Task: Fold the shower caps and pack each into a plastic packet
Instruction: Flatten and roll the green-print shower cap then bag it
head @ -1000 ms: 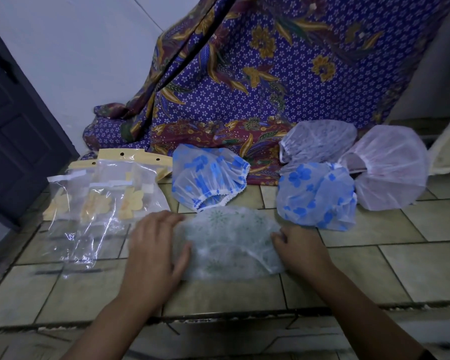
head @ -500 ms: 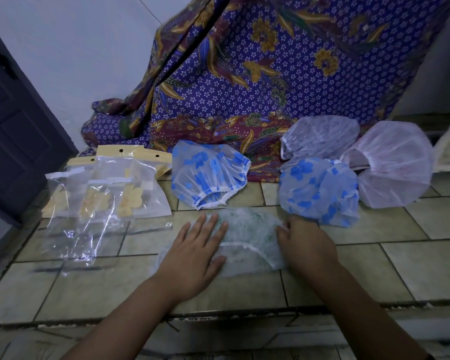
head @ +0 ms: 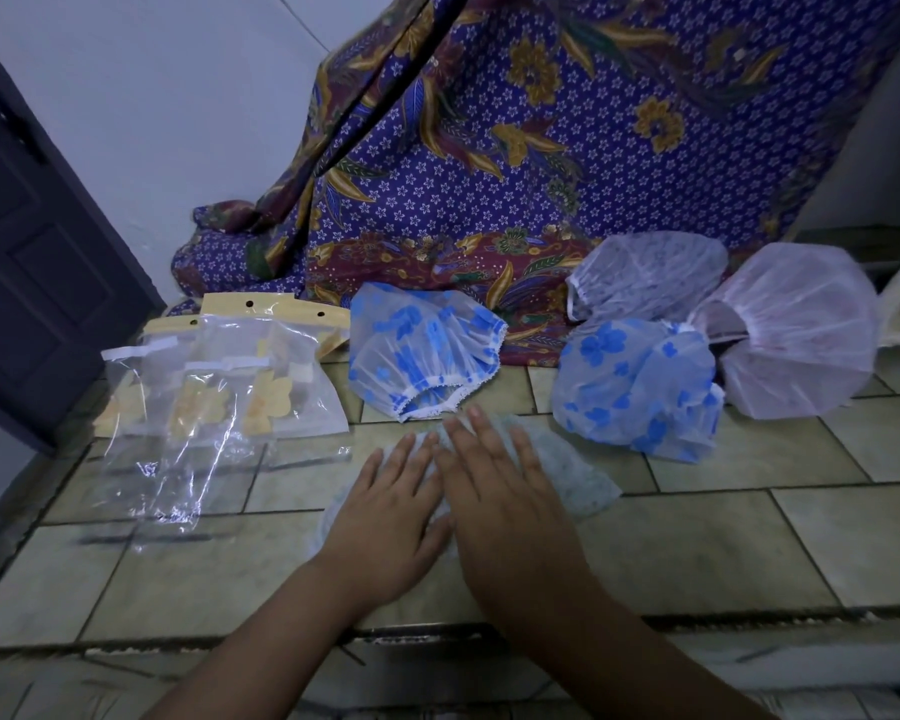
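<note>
Head view, left hand (head: pixel 385 517), right hand (head: pixel 505 506) flat on green-print cap (head: pixel 567 470), packets (head: pixel 219 397) left

A home, by its tiled floor (head: pixel 749 537), dark panelled door (head: pixel 32 241) and draped batik cloth (head: pixel 567 148) (floral, purple).

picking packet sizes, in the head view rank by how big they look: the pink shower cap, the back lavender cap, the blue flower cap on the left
1. pink shower cap, largest
2. blue flower cap on the left
3. back lavender cap

The last two look close, and the lavender one sits farther back, so that order is unsure.
</note>
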